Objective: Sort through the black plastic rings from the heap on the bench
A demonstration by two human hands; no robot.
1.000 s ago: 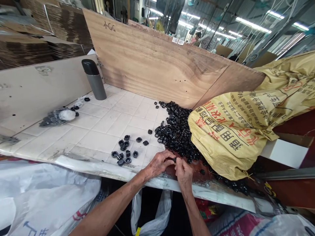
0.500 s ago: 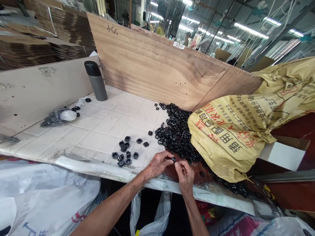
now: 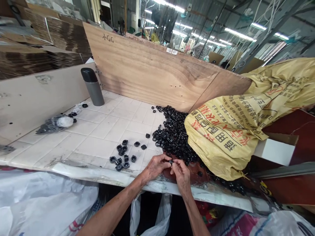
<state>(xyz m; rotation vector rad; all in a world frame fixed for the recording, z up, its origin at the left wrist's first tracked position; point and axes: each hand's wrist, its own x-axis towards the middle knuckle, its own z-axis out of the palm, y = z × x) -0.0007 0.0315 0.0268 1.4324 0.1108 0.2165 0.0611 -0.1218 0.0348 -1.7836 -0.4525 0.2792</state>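
Between the fingertips of my two hands is a small black plastic part (image 3: pixel 171 162), mostly covered by the fingers. My left hand (image 3: pixel 157 166) pinches it from the left, thumb and forefinger closed. From the other side my right hand (image 3: pixel 180 172) closes its thumb and fingertips on it. Just beyond the hands lies a big heap of similar black parts (image 3: pixel 172 131), spilling from the mouth of a yellow woven sack (image 3: pixel 221 137). Left of my hands, several loose black ring-shaped parts (image 3: pixel 126 157) are scattered on the pale tiled tabletop (image 3: pixel 91 147).
A grey flask with a black lid (image 3: pixel 93 88) stands in the far left corner. Nearer lies a plastic bag of dark pieces (image 3: pixel 52 124). A wooden board (image 3: pixel 147 68) walls the back. An open cardboard box (image 3: pixel 277 149) sits at the right, beyond the sack.
The view has shifted slightly. My hands still hold the black part between them, and my right fingers have moved in closer around it. The heap and scattered parts look the same.
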